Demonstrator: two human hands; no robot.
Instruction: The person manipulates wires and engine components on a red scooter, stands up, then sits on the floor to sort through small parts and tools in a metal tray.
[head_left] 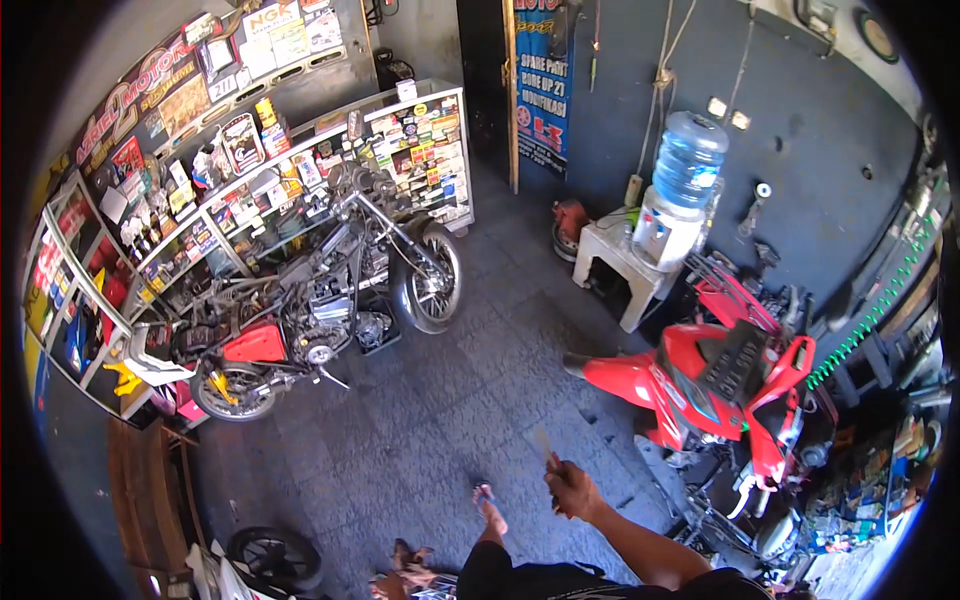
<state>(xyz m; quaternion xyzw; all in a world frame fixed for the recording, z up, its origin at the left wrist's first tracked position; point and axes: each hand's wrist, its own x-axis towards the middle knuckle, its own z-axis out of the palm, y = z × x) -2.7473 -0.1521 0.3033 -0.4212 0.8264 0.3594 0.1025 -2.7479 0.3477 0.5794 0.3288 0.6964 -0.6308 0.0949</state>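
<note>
My right hand (572, 490) is out in front of my body, fingers curled round a slim tool. Only the tool's thin, pale yellowish end (543, 440) shows above the fist, too blurred for its kind to be made out. At the lower edge, what looks like my left hand (388, 586) is cut off beside dark and metallic shapes, its fingers unclear. One of my feet (488, 508), in a sandal, stands on the dark tiled floor (430, 430) left of the right hand.
A stripped motorcycle (320, 320) stands left before a glass display case (430, 150). To the right is a red-bodied motorbike (700, 380); behind it a water dispenser (670, 225) sits by a pale stool (610, 250). A wooden bench (145, 500) and a wheel (275, 558) are lower left.
</note>
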